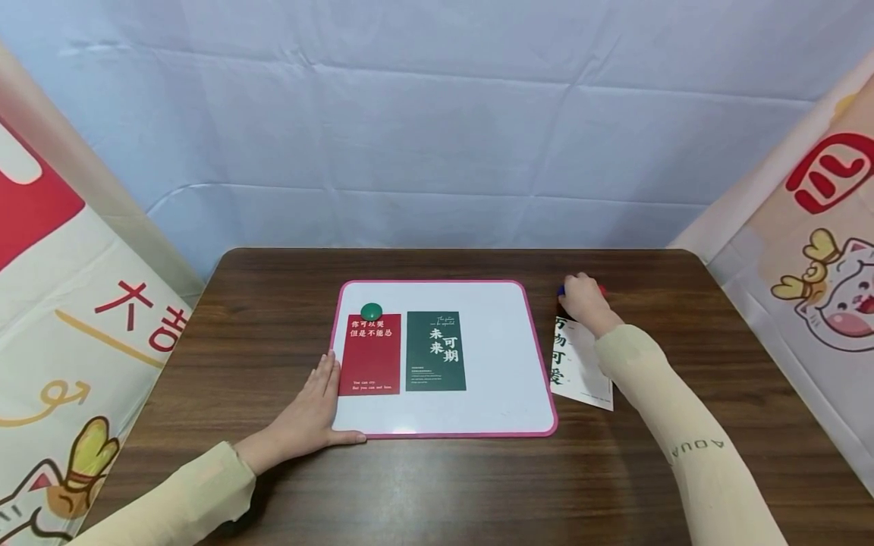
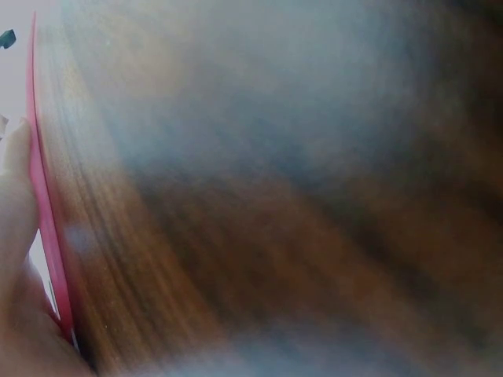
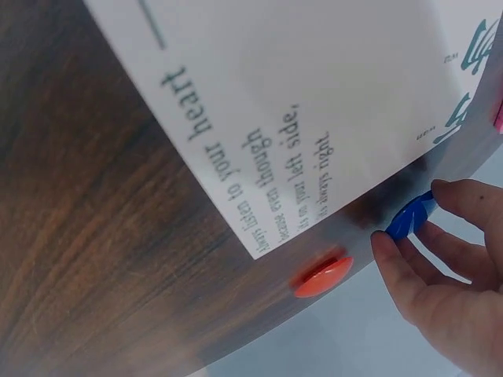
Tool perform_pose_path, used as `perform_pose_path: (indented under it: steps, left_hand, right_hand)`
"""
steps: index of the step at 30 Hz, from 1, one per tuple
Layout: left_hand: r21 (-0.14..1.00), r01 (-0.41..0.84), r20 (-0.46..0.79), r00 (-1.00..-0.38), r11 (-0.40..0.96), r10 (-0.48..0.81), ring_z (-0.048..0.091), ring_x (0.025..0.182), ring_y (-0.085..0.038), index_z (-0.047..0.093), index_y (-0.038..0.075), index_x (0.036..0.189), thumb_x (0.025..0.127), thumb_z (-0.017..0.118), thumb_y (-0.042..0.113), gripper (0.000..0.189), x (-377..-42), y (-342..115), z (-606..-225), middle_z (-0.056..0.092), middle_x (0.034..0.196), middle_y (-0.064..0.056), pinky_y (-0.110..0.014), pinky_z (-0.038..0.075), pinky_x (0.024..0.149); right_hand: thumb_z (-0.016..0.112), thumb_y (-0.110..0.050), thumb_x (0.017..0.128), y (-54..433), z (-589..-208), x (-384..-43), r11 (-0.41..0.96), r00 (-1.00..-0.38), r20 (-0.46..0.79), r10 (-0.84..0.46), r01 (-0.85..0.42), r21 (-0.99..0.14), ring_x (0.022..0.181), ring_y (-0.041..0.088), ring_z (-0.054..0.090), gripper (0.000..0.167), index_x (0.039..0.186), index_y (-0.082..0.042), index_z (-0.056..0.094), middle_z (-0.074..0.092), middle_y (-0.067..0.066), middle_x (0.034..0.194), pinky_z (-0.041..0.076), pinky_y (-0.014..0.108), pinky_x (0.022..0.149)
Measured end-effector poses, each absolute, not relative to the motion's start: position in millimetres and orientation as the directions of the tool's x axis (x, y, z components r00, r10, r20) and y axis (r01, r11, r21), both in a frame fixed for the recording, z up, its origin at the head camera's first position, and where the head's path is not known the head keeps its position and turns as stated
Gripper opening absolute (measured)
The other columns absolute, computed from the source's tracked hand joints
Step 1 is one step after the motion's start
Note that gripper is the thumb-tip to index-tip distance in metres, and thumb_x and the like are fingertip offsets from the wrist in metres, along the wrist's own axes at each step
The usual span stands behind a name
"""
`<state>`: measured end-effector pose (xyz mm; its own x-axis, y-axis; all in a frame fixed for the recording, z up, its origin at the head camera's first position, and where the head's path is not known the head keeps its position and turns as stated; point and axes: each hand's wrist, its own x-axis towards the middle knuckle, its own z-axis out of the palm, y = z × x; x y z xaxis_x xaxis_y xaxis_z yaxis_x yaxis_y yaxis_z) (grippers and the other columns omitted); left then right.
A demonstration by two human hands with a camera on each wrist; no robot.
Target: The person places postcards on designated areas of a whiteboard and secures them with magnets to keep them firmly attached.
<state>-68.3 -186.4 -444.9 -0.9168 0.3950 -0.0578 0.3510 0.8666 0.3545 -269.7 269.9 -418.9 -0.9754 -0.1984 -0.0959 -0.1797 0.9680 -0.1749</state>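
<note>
A whiteboard (image 1: 501, 356) with a pink rim lies on the table. My left hand (image 1: 310, 413) rests against its left edge and lower left corner, fingers straight and thumb along the bottom rim. On the board lie a red card (image 1: 372, 356), with a round green magnet (image 1: 372, 312) at its top, and a dark green card (image 1: 435, 364). Right of the board, my right hand (image 1: 586, 301) pinches a round blue magnet (image 3: 410, 217) between thumb and fingers. Below that hand a white card (image 1: 580, 364) with green characters lies on the table, partly covered by the forearm.
A red magnet (image 3: 324, 277) sits on the table beside the white card's corner. The brown wooden table (image 1: 437, 493) ends at a pale cloth backdrop (image 1: 437, 136). Printed cloths hang at the left (image 1: 82, 303) and right (image 1: 819, 265).
</note>
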Motion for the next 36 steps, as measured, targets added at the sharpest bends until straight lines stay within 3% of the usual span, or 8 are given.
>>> perform_pose_path:
  steps: [14,36]
  left_hand:
    - [0.343,0.354,-0.052,-0.918,0.87,0.394,0.012,0.135,-0.035,0.012,-0.006,0.142,0.063,0.068,0.064,0.119,-68.4,-186.5,-447.0,0.01,0.148,-0.021,-0.049,0.025,0.105]
    - [0.346,0.358,-0.03,-0.92,0.867,0.392,0.012,0.135,-0.034,0.011,-0.004,0.143,0.062,0.068,0.065,0.121,-66.8,-185.7,-446.2,0.011,0.149,-0.019,-0.048,0.026,0.105]
  right_hand:
    - [0.054,-0.008,0.089,259.2,-414.1,-266.5,0.962,-0.972,-0.086,-0.218,-0.199,-0.188,0.102,0.05,0.046,0.036,0.111,0.02,0.048,0.045,0.037,0.11,0.045,0.052,0.083]
    - [0.057,-0.006,0.086,231.1,-409.8,-257.9,0.917,-0.94,0.019,-0.34,-0.336,-0.216,0.097,0.046,0.05,0.032,0.11,0.015,0.052,0.05,0.032,0.105,0.047,0.048,0.082]
